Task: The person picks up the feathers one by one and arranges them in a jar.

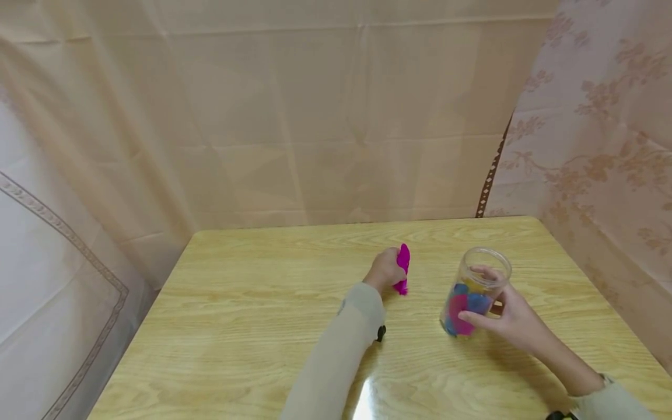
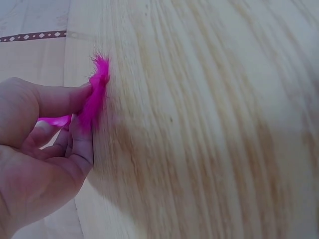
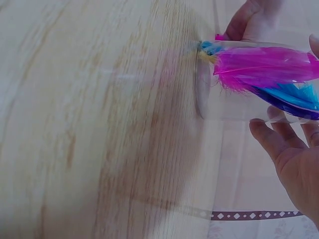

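Observation:
My left hand (image 1: 385, 269) pinches a magenta feather (image 1: 403, 259) between thumb and fingers, low over the far middle of the table. In the left wrist view the fluffy end of the feather (image 2: 97, 97) sticks out beyond the thumb, close to the wood. To the right, my right hand (image 1: 511, 321) grips a clear jar (image 1: 488, 251) with an open top, fingers behind it and thumb in front. Magenta, blue and yellow feathers (image 3: 264, 64) lie inside the jar. The jar's base is at or very near the tabletop; contact is hard to tell.
The wood-grain table (image 1: 236, 326) ends at a beige cloth (image 1: 325, 128) hanging behind it. A flowered cloth (image 1: 604, 128) hangs along the right side, and a pale cloth (image 1: 47, 251) with a patterned band on the left.

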Motion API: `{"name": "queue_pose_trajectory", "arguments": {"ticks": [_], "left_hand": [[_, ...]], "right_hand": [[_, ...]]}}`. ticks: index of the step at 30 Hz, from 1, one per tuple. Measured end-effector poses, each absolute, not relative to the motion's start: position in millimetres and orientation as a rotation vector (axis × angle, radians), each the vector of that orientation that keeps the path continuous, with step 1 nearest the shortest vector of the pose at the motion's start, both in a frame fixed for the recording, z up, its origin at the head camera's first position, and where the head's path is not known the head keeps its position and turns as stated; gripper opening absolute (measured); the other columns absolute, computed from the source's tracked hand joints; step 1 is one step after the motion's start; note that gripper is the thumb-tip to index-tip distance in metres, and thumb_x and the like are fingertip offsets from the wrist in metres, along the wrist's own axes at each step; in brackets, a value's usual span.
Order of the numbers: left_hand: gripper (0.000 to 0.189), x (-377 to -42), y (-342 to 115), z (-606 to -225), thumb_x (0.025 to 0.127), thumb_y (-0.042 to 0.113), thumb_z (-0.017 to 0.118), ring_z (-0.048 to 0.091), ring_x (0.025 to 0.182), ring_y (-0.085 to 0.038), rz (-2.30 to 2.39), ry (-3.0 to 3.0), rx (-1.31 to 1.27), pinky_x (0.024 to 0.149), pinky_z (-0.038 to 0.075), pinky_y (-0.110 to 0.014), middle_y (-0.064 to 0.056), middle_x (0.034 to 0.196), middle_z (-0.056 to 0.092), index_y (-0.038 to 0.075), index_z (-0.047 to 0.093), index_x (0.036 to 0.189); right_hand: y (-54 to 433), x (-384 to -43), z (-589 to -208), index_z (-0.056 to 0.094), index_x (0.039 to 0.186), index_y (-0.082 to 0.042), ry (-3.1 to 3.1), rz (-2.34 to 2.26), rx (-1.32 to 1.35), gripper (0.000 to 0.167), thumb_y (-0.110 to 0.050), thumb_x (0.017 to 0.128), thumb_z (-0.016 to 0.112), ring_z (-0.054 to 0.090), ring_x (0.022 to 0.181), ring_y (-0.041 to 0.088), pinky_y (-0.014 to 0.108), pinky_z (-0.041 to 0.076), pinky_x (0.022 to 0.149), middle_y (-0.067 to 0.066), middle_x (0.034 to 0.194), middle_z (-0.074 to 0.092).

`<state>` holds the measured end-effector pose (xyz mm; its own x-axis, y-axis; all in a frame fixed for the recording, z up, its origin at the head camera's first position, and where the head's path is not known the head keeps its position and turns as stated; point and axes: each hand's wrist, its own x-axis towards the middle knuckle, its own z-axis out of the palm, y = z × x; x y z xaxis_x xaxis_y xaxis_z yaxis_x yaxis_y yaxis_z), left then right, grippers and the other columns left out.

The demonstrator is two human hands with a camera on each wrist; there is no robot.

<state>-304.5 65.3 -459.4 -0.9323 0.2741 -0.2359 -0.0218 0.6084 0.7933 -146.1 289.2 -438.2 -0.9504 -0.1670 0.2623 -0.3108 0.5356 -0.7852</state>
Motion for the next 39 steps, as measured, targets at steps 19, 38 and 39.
{"name": "queue_pose_trajectory", "arguments": {"ticks": [19, 38, 39], "left_hand": [[0.053, -298, 57, -463, 0.08, -0.002, 0.081, 0.062, 0.085, -0.017, 1.077, 2.724, 0.465, 0.07, 0.056, -0.02, -0.01, 0.101, 0.067, -0.001, 0.062, 0.13], [0.026, -294, 62, -448, 0.094, 0.006, 0.073, 0.068, 0.081, -0.011, 1.454, 2.634, 0.492, 0.064, 0.055, -0.017, -0.004, 0.094, 0.071, 0.002, 0.071, 0.119], [0.026, -294, 62, -445, 0.094, 0.007, 0.073, 0.068, 0.082, -0.012, 1.456, 2.637, 0.503, 0.066, 0.055, -0.017, -0.004, 0.095, 0.072, 0.002, 0.071, 0.119]], "right_hand": [[288, -144, -443, 0.036, 0.152, -0.011, -2.59, 1.404, 0.398, 0.08, -0.008, 0.086, 0.082, 0.057, 0.095, 0.015, 0.032, 0.058, 0.081, 0.011, 0.138, 0.043], [289, -144, -439, 0.037, 0.151, -0.012, -2.592, 1.393, 0.387, 0.079, -0.009, 0.086, 0.083, 0.058, 0.099, 0.013, 0.032, 0.058, 0.081, 0.011, 0.138, 0.046], [289, -144, -440, 0.037, 0.15, -0.012, -2.593, 1.393, 0.383, 0.079, -0.009, 0.086, 0.083, 0.058, 0.099, 0.013, 0.032, 0.058, 0.081, 0.01, 0.138, 0.045]]}}
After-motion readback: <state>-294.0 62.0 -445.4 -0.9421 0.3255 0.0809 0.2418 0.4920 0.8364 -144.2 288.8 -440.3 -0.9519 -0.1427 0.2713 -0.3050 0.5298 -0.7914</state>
